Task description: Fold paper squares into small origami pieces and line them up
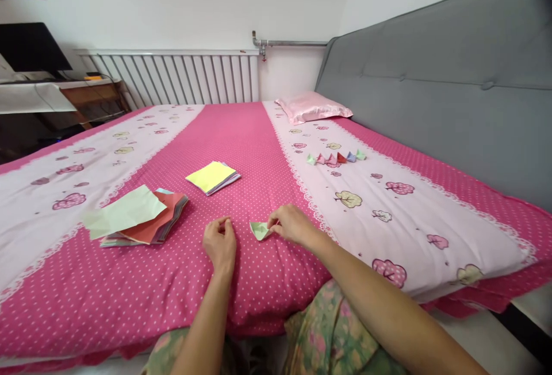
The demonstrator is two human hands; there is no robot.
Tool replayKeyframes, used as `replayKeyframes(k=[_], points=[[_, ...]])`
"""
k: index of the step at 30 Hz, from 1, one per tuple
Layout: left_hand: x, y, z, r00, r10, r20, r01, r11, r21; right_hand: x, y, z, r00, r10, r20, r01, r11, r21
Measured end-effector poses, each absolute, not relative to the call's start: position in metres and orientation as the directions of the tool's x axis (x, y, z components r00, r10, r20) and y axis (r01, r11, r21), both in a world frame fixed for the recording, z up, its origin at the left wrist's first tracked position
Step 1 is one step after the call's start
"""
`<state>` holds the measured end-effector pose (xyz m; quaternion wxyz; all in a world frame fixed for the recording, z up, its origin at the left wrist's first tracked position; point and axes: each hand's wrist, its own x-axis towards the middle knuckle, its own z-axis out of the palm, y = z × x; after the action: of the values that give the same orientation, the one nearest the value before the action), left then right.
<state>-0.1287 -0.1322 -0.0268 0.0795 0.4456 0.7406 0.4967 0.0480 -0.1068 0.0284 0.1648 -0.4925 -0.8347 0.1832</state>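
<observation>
My right hand [292, 225] pinches the right edge of a small light green folded paper [259, 229] just above the pink bedspread. To its left, my left hand [220, 244] rests closed, with its fingers curled in and nothing visible in them; it is apart from the folded paper. Beyond the hands lies a stack of square paper sheets [211, 177] with yellow on top. On the left is a larger, looser pile of coloured paper [150, 222], and a pale green sheet [127, 212] lies over it.
Several small folded paper pieces [336, 158] in green, pink, red and blue stand in a row on the bedspread [241, 133]. A pink pillow [313, 107] lies by the grey headboard [431, 70]. A radiator [172, 77] and a monitor [32, 47] are at the back.
</observation>
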Motion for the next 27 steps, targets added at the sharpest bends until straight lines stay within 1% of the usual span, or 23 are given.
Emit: replayKeyframes(k=[3, 6, 9, 13, 15, 17, 19, 21, 22, 24, 26, 27], points=[[-0.126, -0.133, -0.029, -0.564, 0.724, 0.397, 0.641, 0.081, 0.763, 0.061, -0.098, 0.033, -0.407, 0.904, 0.132, 0.765, 0.416, -0.491], [-0.123, -0.133, -0.029, -0.539, 0.726, 0.427, 0.682, 0.080, 0.727, 0.084, -0.084, 0.034, -0.326, 0.931, 0.164, 0.782, 0.363, -0.507], [-0.122, -0.131, -0.031, -0.505, 0.732, 0.458, 0.762, 0.129, 0.635, 0.117, -0.066, 0.031, -0.229, 0.956, 0.184, 0.810, 0.292, -0.508], [-0.121, -0.130, -0.033, -0.429, 0.749, 0.506, 0.849, 0.142, 0.509, 0.169, -0.039, 0.029, -0.096, 0.981, 0.170, 0.856, 0.169, -0.489], [-0.119, -0.129, -0.033, -0.319, 0.764, 0.561, 0.914, 0.092, 0.394, 0.199, -0.026, 0.030, -0.002, 0.986, 0.169, 0.878, 0.082, -0.471], [-0.112, -0.126, -0.031, -0.142, 0.793, 0.592, 0.965, -0.022, 0.262, 0.228, -0.013, 0.032, 0.104, 0.978, 0.181, 0.891, -0.011, -0.453], [-0.095, -0.119, -0.027, 0.037, 0.837, 0.546, 0.975, -0.150, 0.163, 0.255, 0.000, 0.036, 0.221, 0.954, 0.204, 0.891, -0.112, -0.440], [-0.067, -0.107, -0.024, 0.192, 0.876, 0.442, 0.953, -0.274, 0.129, 0.279, 0.014, 0.039, 0.328, 0.917, 0.229, 0.880, -0.208, -0.426], [-0.048, -0.100, -0.023, 0.264, 0.883, 0.389, 0.934, -0.334, 0.124, 0.290, 0.021, 0.041, 0.371, 0.896, 0.243, 0.874, -0.248, -0.417], [-0.006, -0.083, -0.025, 0.417, 0.864, 0.281, 0.870, -0.469, 0.153, 0.308, 0.036, 0.042, 0.441, 0.859, 0.260, 0.859, -0.321, -0.399], [0.035, -0.068, -0.032, 0.509, 0.837, 0.202, 0.817, -0.544, 0.192, 0.323, 0.051, 0.041, 0.498, 0.828, 0.259, 0.840, -0.386, -0.380], [0.053, -0.061, -0.037, 0.532, 0.824, 0.193, 0.800, -0.564, 0.202, 0.330, 0.059, 0.040, 0.520, 0.816, 0.253, 0.831, -0.414, -0.371]])
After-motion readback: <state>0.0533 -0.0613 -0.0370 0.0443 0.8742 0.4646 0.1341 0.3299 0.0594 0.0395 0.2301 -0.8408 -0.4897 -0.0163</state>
